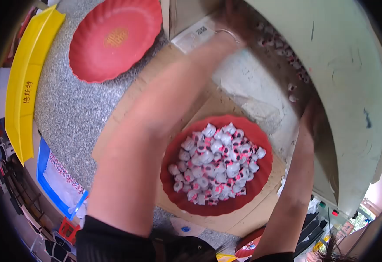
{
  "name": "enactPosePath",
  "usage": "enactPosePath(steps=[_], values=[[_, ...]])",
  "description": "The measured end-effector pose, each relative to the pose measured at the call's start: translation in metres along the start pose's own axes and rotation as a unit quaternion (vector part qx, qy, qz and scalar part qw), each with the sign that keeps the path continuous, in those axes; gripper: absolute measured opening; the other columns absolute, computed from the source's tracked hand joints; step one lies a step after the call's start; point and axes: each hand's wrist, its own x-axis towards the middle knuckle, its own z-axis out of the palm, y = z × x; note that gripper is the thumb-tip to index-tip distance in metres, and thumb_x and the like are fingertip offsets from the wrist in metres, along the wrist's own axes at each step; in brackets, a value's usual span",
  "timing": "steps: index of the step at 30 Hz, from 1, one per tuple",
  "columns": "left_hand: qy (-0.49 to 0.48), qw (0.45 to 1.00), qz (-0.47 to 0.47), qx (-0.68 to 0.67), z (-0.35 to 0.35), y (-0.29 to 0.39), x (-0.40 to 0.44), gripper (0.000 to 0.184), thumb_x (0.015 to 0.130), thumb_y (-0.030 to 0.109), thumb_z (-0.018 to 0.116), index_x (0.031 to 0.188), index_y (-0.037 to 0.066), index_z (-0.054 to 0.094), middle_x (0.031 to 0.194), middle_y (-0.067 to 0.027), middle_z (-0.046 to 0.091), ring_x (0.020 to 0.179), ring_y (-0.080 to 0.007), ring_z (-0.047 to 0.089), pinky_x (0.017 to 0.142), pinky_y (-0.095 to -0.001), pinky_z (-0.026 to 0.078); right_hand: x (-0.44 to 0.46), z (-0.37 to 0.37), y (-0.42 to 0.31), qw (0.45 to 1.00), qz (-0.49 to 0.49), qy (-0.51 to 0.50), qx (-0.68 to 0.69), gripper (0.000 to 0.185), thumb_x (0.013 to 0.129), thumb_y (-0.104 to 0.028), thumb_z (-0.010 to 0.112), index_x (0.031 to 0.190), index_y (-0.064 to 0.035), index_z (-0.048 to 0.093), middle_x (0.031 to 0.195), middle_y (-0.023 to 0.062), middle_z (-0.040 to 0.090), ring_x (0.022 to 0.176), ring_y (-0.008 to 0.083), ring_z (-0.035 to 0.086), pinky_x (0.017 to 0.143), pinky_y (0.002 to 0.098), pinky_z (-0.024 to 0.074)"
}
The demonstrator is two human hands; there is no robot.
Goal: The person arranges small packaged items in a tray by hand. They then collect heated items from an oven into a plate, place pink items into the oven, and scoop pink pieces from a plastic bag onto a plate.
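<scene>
My left hand [235, 22] reaches into the shadow under a pale green machine housing, near several small white pieces with pink and black marks [283, 47]. Its fingers are dark and smeared, so what they hold does not show. Under the right part of the same housing is my right hand [315, 109], with its fingers hidden in shadow. A loose piece [292, 87] lies just above it. Between my forearms stands a red scalloped bowl [217, 209], filled with a heap of similar small pieces [217, 163].
The pale green housing [331, 56] overhangs the right side. Cardboard [130, 94] lies beneath the bowl. At the upper left is a red scalloped plate [112, 48] on a speckled surface [75, 105]. Yellow [22, 87] and blue [42, 163] trays stand along the left.
</scene>
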Motion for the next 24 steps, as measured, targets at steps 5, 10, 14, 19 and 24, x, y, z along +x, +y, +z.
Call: enactPosePath(steps=[5,10,14,19,24], values=[[-0.124,0.897,-0.193,-0.378,0.017,0.041,0.052,0.045,0.080,0.029,0.054,0.123,0.015,0.055,0.128,-0.0075,0.054,0.116,-0.0266,0.050,0.093,-0.0463,0.041,0.055,-0.020,-0.052,0.992,0.052,0.043,0.106,0.035,0.094,-0.025,0.044,0.120,-0.0031,0.051,0.121,0.0103,0.055,0.111,0.0231,0.053,0.096,0.0360,0.0420],[0.113,0.944,-0.204,-0.235,0.081,0.062,0.073,0.040,0.081,0.035,0.052,0.113,0.013,0.061,0.119,-0.0058,0.060,0.106,-0.0296,0.056,0.088,-0.0416,0.044,0.089,-0.037,-0.086,0.970,0.102,0.069,0.208,0.036,0.095,-0.026,0.043,0.121,-0.0028,0.050,0.122,0.0106,0.054,0.112,0.0231,0.052,0.096,0.0361,0.0417],[0.096,0.929,-0.191,-0.302,0.050,0.060,0.048,0.040,0.081,0.036,0.052,0.112,0.013,0.062,0.118,-0.0061,0.060,0.105,-0.0299,0.056,0.088,-0.0413,0.044,0.095,-0.047,-0.115,0.940,0.157,0.074,0.293,0.037,0.095,-0.026,0.042,0.122,-0.0025,0.050,0.123,0.0108,0.053,0.113,0.0231,0.051,0.097,0.0363,0.0414],[0.061,0.909,-0.162,-0.380,0.023,0.072,0.039,0.039,0.081,0.036,0.053,0.111,0.012,0.063,0.116,-0.0065,0.061,0.103,-0.0304,0.057,0.087,-0.0410,0.045,0.089,-0.052,-0.146,0.883,0.239,0.072,0.399,0.038,0.095,-0.027,0.041,0.123,-0.0021,0.049,0.124,0.0110,0.053,0.114,0.0231,0.050,0.097,0.0365,0.0411],[0.042,0.880,-0.138,-0.453,-0.010,0.067,0.049,0.039,0.081,0.037,0.053,0.109,0.012,0.063,0.114,-0.0068,0.062,0.101,-0.0308,0.058,0.086,-0.0406,0.045,0.097,-0.067,-0.171,0.809,0.300,0.080,0.499,0.039,0.096,-0.027,0.040,0.124,-0.0018,0.048,0.125,0.0113,0.052,0.115,0.0231,0.049,0.098,0.0367,0.0407]])
